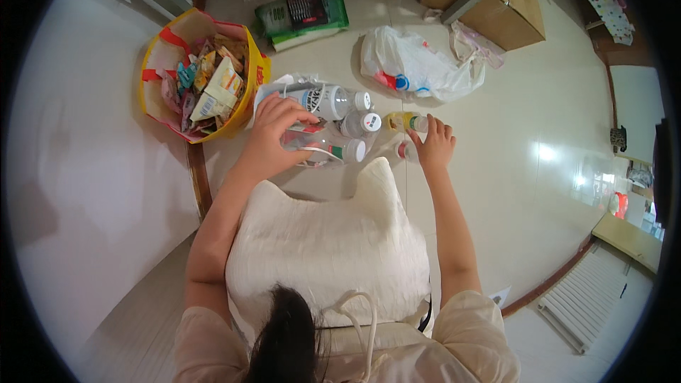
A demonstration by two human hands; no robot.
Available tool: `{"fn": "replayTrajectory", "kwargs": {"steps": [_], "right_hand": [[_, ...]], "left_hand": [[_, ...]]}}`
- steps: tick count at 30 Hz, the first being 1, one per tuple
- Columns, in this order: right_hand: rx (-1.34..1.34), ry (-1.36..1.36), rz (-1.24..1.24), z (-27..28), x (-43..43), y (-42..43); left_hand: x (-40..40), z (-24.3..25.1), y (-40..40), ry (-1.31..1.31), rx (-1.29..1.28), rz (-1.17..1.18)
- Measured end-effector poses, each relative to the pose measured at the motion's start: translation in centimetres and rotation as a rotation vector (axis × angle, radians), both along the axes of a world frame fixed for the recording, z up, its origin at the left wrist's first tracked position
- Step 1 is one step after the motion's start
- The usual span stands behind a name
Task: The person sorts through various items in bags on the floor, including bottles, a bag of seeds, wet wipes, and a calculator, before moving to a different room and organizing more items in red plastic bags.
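My left hand (pixel 274 130) spans a pale carrier bag (pixel 263 94) on its side, fingers and thumb spread over its edges. Out of the bag poke clear plastic bottles with white caps: an upper one with a printed label (pixel 334 102), a middle one (pixel 352 123) and a lower one (pixel 348 150). To the right, my right hand (pixel 437 143) grips a small yellow-labelled bottle (pixel 400 121) near its cap end. Just below that, another small bottle (pixel 403 150) with a red-and-white label lies partly hidden by my hand.
A yellow bag (pixel 255 101) full of snack packets stands at the left by the wall. Beyond the bottles lie a green package (pixel 335 8) and a stuffed white plastic bag (pixel 404 58). Cardboard boxes (pixel 505 16) sit behind. Pale cloth (pixel 330 244) covers my lap.
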State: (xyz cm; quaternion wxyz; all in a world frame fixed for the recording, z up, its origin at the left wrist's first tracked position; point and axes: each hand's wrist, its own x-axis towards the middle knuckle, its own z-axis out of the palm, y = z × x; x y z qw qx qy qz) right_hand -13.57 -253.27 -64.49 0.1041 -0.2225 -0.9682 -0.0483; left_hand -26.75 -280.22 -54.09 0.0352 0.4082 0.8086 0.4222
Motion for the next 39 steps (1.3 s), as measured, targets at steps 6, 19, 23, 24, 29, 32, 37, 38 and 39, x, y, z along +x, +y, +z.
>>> {"fn": "replayTrajectory", "kwargs": {"steps": [6,19,23,24,29,32,37,38,39], "right_hand": [[-0.708,0.345,0.406,6.2,-6.1,-2.8],[-0.874,-0.174,0.398,8.5,-9.0,-5.9],[-0.964,-0.218,0.424,7.6,-9.4,-4.2],[-1.076,-0.189,0.481,7.1,-9.3,-3.9],[-1.253,0.067,0.304,6.5,-8.1,-2.6],[-1.095,-0.103,0.415,7.4,-8.4,-4.6],[-0.933,-0.095,0.456,9.6,-9.1,-8.0],[-0.783,-0.169,0.473,10.1,-8.9,-8.8],[-0.625,-0.242,0.479,10.3,-8.7,-9.0]], "left_hand": [[-0.8,1.3,0.1,0.065,-0.146,-0.054],[-1.0,1.1,-0.2,0.104,-0.163,0.167],[-0.5,1.5,-0.2,0.370,-0.134,0.239],[-0.4,0.7,-0.9,0.300,-0.137,0.139],[0.8,-2.6,-1.0,-0.063,-0.290,0.012],[0.3,-3.4,-0.7,-0.079,-0.653,-0.034],[0.3,-5.3,0.2,-0.118,-0.827,-0.151],[0.2,-5.4,-0.1,-0.120,-0.831,-0.148],[0.2,-5.3,0.0,-0.157,-0.807,-0.101]]}}
